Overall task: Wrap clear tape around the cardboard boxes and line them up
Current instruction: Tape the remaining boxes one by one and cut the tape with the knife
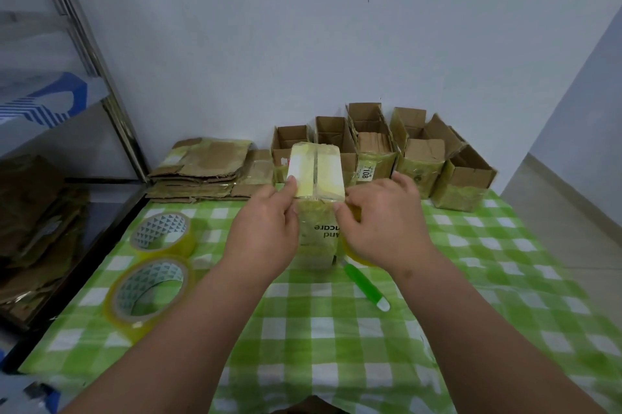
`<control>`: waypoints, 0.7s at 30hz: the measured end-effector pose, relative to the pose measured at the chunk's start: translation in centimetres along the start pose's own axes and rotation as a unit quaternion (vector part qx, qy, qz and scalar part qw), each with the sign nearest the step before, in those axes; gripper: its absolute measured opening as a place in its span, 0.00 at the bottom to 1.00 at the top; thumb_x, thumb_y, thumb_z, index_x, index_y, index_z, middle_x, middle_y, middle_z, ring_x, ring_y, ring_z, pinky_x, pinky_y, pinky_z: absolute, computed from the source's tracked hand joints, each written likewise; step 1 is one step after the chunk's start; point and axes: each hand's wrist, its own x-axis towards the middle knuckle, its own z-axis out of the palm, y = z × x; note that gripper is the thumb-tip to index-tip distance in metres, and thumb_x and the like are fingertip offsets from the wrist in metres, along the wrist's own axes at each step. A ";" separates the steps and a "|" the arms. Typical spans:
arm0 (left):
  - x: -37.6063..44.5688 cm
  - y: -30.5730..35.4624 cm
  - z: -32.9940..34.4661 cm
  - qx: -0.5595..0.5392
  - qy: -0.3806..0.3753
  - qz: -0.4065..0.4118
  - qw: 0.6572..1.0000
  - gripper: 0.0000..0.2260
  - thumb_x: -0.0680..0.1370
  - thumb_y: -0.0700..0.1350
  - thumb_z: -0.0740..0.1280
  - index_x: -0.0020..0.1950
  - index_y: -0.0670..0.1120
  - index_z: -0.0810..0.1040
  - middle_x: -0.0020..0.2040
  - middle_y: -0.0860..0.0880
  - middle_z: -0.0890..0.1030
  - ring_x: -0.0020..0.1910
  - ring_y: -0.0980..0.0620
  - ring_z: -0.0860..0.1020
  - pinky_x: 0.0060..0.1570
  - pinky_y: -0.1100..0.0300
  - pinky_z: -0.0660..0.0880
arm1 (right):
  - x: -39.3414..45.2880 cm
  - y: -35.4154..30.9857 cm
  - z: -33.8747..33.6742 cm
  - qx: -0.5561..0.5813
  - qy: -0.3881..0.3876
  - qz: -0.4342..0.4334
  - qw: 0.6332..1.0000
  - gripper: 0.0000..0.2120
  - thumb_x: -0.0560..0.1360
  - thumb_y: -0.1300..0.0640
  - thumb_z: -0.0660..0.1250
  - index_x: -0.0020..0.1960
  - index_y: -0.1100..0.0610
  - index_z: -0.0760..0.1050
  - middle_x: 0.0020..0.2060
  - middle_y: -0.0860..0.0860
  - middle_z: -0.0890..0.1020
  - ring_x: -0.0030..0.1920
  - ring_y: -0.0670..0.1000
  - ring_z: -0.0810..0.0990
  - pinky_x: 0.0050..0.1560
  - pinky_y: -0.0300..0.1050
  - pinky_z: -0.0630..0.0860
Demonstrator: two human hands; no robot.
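Both hands (pixel 266 231) (pixel 383 228) pinch the box's (pixel 318 174) near top edge.

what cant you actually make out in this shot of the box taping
Head view only:
- Tape roll in the right hand: mostly hidden behind that hand.
- Print on the held box: partly covered by both hands, upside down.
- Left hand fingers: their tips hidden behind the box edge.
- Flattened cardboard: count unclear, stacked.

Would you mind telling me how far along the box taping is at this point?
Done: a row of taped boxes stands along the wall, tops open. In hand: the left hand steadies the current box while the right hand holds a tape roll against it. Left: the flattened cardboard stack, plus adding this box to the row.
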 end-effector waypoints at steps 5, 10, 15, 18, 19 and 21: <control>1.5 -0.7 -2.0 -0.060 -0.118 -0.072 0.989 0.22 0.81 0.38 0.57 0.74 0.53 0.70 0.50 0.54 0.81 0.46 0.55 0.77 0.39 0.72 0.70 | 0.4 0.7 0.1 0.018 -0.039 0.002 0.999 0.17 0.74 0.50 0.54 0.40 0.51 0.81 0.48 0.44 0.85 0.57 0.47 0.77 0.76 0.54 0.49; 1.9 -1.4 -3.3 -0.091 -0.160 -0.084 0.979 0.19 0.82 0.42 0.63 0.72 0.55 0.73 0.42 0.59 0.84 0.47 0.63 0.80 0.45 0.71 0.75 | 0.4 0.7 -0.2 0.021 -0.047 0.001 0.999 0.13 0.79 0.47 0.61 0.48 0.50 0.83 0.50 0.43 0.84 0.60 0.46 0.76 0.75 0.53 0.51; 2.1 -1.2 -2.5 -0.070 -0.119 -0.089 0.986 0.17 0.80 0.47 0.67 0.69 0.55 0.76 0.40 0.57 0.83 0.39 0.63 0.81 0.38 0.70 0.73 | 0.4 0.2 -0.3 0.013 -0.032 0.022 0.999 0.17 0.79 0.41 0.60 0.46 0.48 0.83 0.49 0.43 0.84 0.59 0.46 0.77 0.75 0.54 0.54; 1.9 -1.3 -1.7 -0.053 -0.065 -0.075 0.994 0.17 0.77 0.50 0.71 0.66 0.53 0.79 0.39 0.56 0.81 0.38 0.57 0.79 0.42 0.60 0.75 | 0.3 0.0 -0.3 0.016 -0.022 0.036 0.999 0.19 0.78 0.37 0.60 0.46 0.48 0.83 0.49 0.43 0.84 0.58 0.46 0.78 0.74 0.54 0.54; 1.8 -1.3 -1.3 -0.040 -0.045 -0.058 0.997 0.17 0.77 0.50 0.72 0.65 0.52 0.80 0.37 0.56 0.77 0.38 0.57 0.75 0.41 0.59 0.72 | 0.2 -0.1 -0.3 0.009 -0.022 0.039 0.999 0.21 0.76 0.34 0.59 0.45 0.48 0.83 0.49 0.43 0.84 0.58 0.46 0.78 0.74 0.54 0.54; 1.7 -1.4 -0.8 -0.035 -0.009 -0.028 0.999 0.16 0.76 0.49 0.72 0.63 0.50 0.81 0.36 0.57 0.72 0.38 0.57 0.71 0.41 0.58 0.68 | 0.3 -0.4 -0.3 -0.012 -0.027 0.051 0.998 0.26 0.74 0.29 0.57 0.43 0.49 0.82 0.47 0.43 0.84 0.56 0.46 0.78 0.74 0.54 0.55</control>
